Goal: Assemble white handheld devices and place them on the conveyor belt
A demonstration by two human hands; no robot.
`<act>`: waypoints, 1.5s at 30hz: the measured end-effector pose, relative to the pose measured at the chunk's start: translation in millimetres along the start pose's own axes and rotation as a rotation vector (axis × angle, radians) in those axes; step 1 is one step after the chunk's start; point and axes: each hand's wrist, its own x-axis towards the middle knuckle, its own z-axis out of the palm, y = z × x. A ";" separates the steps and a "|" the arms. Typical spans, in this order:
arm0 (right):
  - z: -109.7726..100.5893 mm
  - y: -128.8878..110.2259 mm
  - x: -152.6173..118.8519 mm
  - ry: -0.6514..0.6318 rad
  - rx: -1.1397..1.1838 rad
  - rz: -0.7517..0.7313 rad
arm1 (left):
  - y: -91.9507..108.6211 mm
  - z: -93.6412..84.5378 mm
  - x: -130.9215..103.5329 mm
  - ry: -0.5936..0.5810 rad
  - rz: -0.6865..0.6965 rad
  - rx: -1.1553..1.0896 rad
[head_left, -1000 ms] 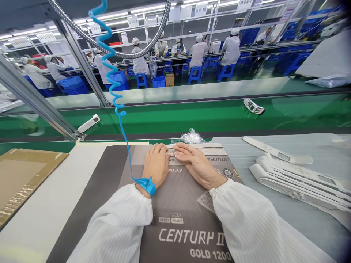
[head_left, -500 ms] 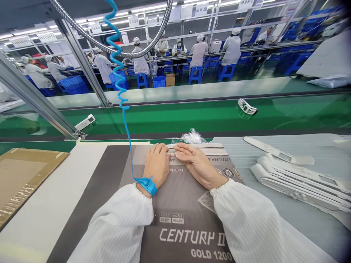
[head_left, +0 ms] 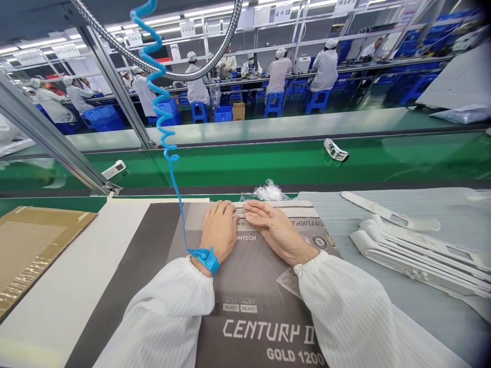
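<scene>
A flat dark grey printed box sheet (head_left: 264, 286), marked CENTURY II GOLD 1200, lies under both my hands. My left hand (head_left: 220, 227) rests palm down across its far strip, with the fingers stretched out flat. A blue wrist strap (head_left: 207, 259) with a coiled cord sits on the left wrist. My right hand (head_left: 274, 227) lies on its side on the same strip, fingers extended and facing the left hand. Between the hands a narrow bit of the pale strip shows; whether anything thin is under the fingers is hidden.
Beyond the work surface runs a green conveyor belt (head_left: 230, 166) carrying small white devices (head_left: 336, 150). Crumpled clear plastic (head_left: 268, 191) lies at the far edge. White curved panels (head_left: 422, 258) are stacked at right; brown cardboard (head_left: 42, 250) is at left. Co-workers sit beyond.
The white devices on the green belt have moved a little to the left. The coiled blue cord has swung left. Both hands and the box sheet look the same.
</scene>
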 end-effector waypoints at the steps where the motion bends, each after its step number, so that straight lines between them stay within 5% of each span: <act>1: -0.3 0.2 0.3 -0.003 0.000 -0.002 | 0.1 -0.1 0.0 -0.003 -0.002 -0.001; 27: 0.3 -0.1 -0.6 -0.009 -0.016 -0.003 | 0.5 -0.2 -0.3 -0.015 -0.011 -0.006; 34: 1.0 -1.1 -2.2 -0.011 -0.022 -0.001 | 2.3 -6.3 -1.0 0.187 -0.041 0.026; 38: 1.2 -0.7 -5.2 -0.014 -0.036 -0.006 | 2.9 -8.0 0.0 0.073 -0.016 0.053; 42: 6.8 -19.8 -5.6 -0.022 -0.150 0.004 | 2.6 -4.6 -0.4 0.112 -0.049 -0.009; 45: 4.5 -54.6 16.9 -0.029 -0.440 -0.124 | 2.2 -3.4 -0.5 0.125 -0.073 -0.044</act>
